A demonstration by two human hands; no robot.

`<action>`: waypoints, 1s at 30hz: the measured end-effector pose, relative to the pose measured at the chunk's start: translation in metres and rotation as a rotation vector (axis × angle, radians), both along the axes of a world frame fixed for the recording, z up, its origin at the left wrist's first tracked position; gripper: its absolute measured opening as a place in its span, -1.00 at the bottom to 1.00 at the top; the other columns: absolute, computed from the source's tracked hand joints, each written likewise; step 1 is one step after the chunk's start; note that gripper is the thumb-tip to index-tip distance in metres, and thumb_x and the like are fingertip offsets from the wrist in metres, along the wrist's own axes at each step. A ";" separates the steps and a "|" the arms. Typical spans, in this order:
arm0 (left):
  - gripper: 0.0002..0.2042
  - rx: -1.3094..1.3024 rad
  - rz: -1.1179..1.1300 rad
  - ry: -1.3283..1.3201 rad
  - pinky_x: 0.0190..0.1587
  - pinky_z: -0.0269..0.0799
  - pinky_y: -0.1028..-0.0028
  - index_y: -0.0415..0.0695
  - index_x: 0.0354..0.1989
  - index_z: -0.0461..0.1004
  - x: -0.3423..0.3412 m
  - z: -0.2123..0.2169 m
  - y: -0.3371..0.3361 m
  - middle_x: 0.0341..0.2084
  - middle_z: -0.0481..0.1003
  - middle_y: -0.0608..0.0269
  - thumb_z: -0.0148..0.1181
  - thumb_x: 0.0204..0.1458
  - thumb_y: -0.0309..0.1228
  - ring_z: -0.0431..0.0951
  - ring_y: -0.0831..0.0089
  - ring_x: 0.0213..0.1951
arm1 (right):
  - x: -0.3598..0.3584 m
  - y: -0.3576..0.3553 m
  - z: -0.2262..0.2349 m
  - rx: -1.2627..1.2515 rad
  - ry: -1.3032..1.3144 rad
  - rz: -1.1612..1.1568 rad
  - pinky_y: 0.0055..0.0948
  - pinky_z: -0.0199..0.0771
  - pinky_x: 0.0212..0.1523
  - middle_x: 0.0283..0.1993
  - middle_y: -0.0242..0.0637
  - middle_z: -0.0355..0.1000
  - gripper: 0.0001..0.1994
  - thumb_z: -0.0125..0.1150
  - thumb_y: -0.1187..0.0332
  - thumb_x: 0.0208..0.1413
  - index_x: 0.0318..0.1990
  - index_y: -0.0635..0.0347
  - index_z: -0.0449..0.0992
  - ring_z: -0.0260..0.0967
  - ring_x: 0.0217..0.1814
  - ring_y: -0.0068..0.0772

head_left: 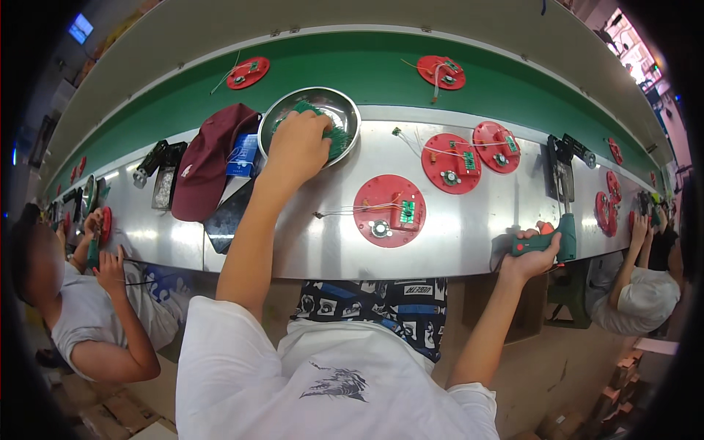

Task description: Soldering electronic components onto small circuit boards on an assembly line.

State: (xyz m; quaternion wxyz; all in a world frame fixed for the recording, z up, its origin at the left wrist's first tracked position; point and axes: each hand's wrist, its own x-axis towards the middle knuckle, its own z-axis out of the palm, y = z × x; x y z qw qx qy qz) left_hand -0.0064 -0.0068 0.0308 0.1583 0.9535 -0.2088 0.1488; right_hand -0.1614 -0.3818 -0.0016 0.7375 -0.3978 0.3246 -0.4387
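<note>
My left hand (299,145) reaches into a steel bowl (350,110), its fingers curled down among small green pieces (339,139), perhaps little circuit boards. The fingertips are partly hidden, so what they grip is unclear. At the right, my right hand (541,258) is wrapped round a dark green electric screwdriver (566,238) with an orange-red button, its thin bit pointing away from me. Between the hands lies a red round disc (367,198) carrying a green board, a round silver part and loose wires. Two similar discs, a red one (446,183) and another (490,139), lie beyond it.
A maroon cap (209,165) and a blue packet (243,155) sit left of the bowl. Black screw trays (170,165) stand left, and another black holder (563,165) right. Two more discs rest on the green strip at the back. Co-workers sit at both sides.
</note>
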 end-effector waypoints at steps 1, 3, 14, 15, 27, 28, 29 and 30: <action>-0.90 -0.055 0.005 0.041 -0.10 0.43 0.11 -0.19 -0.37 0.56 0.009 -0.010 0.003 -0.34 0.52 0.00 0.16 -0.05 -0.49 0.51 0.00 -0.21 | 0.001 0.001 0.000 -0.015 0.002 0.009 -0.38 0.32 -0.45 -0.63 -0.31 0.29 -0.59 -0.11 0.03 0.31 -0.26 0.24 0.43 0.21 -0.57 -0.41; -0.91 -0.122 0.009 0.044 -0.11 0.43 0.10 -0.19 -0.39 0.54 0.013 -0.023 0.008 -0.35 0.51 0.00 0.14 -0.06 -0.49 0.51 -0.01 -0.22 | -0.001 0.001 -0.005 -0.050 0.027 -0.014 -0.37 0.34 -0.45 -0.61 -0.32 0.30 -0.59 -0.12 0.03 0.30 -0.26 0.24 0.44 0.21 -0.56 -0.40; -0.91 -0.389 -0.042 -0.005 -0.16 0.45 0.21 -0.24 -0.44 0.56 0.011 -0.025 0.013 -0.40 0.54 0.02 0.17 -0.06 -0.49 0.54 0.09 -0.26 | 0.000 -0.014 -0.023 -0.113 -0.013 0.034 -0.45 0.34 -0.48 -0.25 -0.29 0.41 -0.60 -0.10 0.05 0.31 -0.19 0.25 0.47 0.27 -0.47 -0.45; -0.90 -0.437 -0.041 0.004 -0.19 0.46 0.27 -0.25 -0.41 0.58 0.011 -0.023 0.015 -0.40 0.56 0.04 0.21 -0.05 -0.49 0.57 0.14 -0.28 | 0.000 -0.013 -0.021 -0.116 -0.015 0.033 -0.45 0.34 -0.48 -0.25 -0.29 0.41 -0.60 -0.10 0.05 0.31 -0.19 0.25 0.47 0.27 -0.47 -0.45; -0.92 -0.596 -0.177 -0.054 -0.29 0.47 0.41 -0.28 -0.30 0.54 -0.006 -0.001 0.003 -0.43 0.58 0.04 0.17 0.04 -0.58 0.61 0.26 -0.39 | 0.001 0.005 -0.006 -0.102 -0.016 0.060 -0.48 0.31 -0.49 -0.42 -0.30 0.41 -0.64 -0.02 0.08 0.28 -0.27 0.23 0.46 0.28 -0.51 -0.48; -0.91 -0.605 -0.210 -0.045 -0.31 0.46 0.50 -0.28 -0.27 0.52 -0.016 0.002 -0.003 -0.46 0.58 0.11 0.17 0.05 -0.59 0.60 0.41 -0.42 | 0.003 0.003 -0.008 -0.060 0.010 0.039 -0.43 0.29 -0.54 -0.65 -0.30 0.28 -0.57 -0.07 0.03 0.30 -0.27 0.26 0.48 0.23 -0.60 -0.39; -0.91 -0.602 -0.275 -0.004 -0.32 0.45 0.52 -0.27 -0.26 0.51 -0.026 0.007 -0.014 -0.47 0.57 0.13 0.15 0.06 -0.61 0.59 0.45 -0.42 | 0.001 0.001 -0.007 -0.096 0.016 0.046 -0.42 0.30 -0.54 -0.66 -0.30 0.28 -0.57 -0.07 0.03 0.30 -0.26 0.28 0.48 0.23 -0.61 -0.38; -0.91 -0.595 -0.334 0.032 -0.33 0.44 0.54 -0.27 -0.25 0.49 -0.038 0.010 -0.023 -0.48 0.56 0.14 0.12 0.08 -0.62 0.57 0.48 -0.42 | -0.001 0.000 -0.009 -0.130 0.018 0.061 -0.41 0.31 -0.53 -0.66 -0.29 0.28 -0.57 -0.08 0.03 0.30 -0.25 0.29 0.48 0.23 -0.62 -0.36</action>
